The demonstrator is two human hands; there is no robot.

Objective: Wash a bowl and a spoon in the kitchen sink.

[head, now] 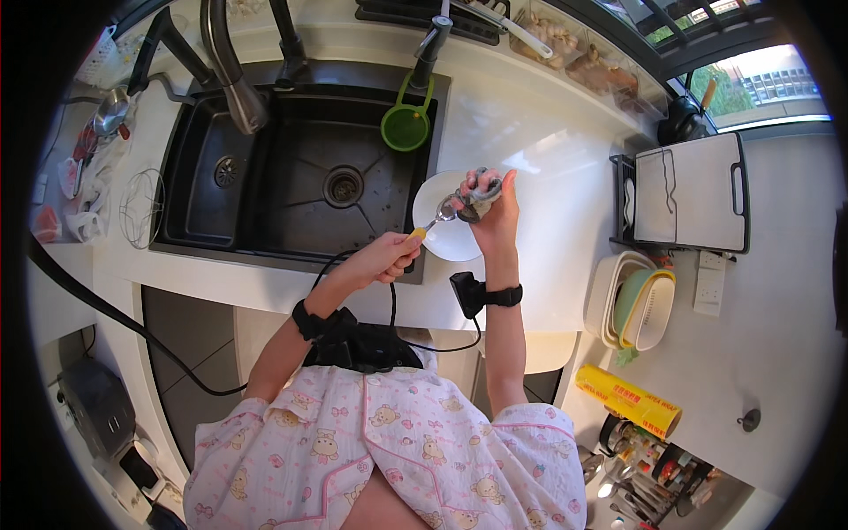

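Observation:
My left hand [387, 258] grips the yellow handle of a metal spoon [445, 211], which points up and to the right. The spoon's bowl lies against or right beside a soft grey thing with dark edges [472, 209]. My right hand [498, 215] holds this thing, palm turned up, fingers curled around it and thumb sticking out. What exactly it is, I cannot tell. Beneath both hands a white plate [450, 246] sits on the counter by the sink's right rim, partly hidden by the hands and the spoon.
A dark double sink [291, 212] lies left of the plate, with a green strainer [405, 126] hanging from a small tap [434, 40]. On the right stand a cutting board [692, 192] in a rack and nested baskets [616, 298]. Black cables run from my wrist straps [503, 296].

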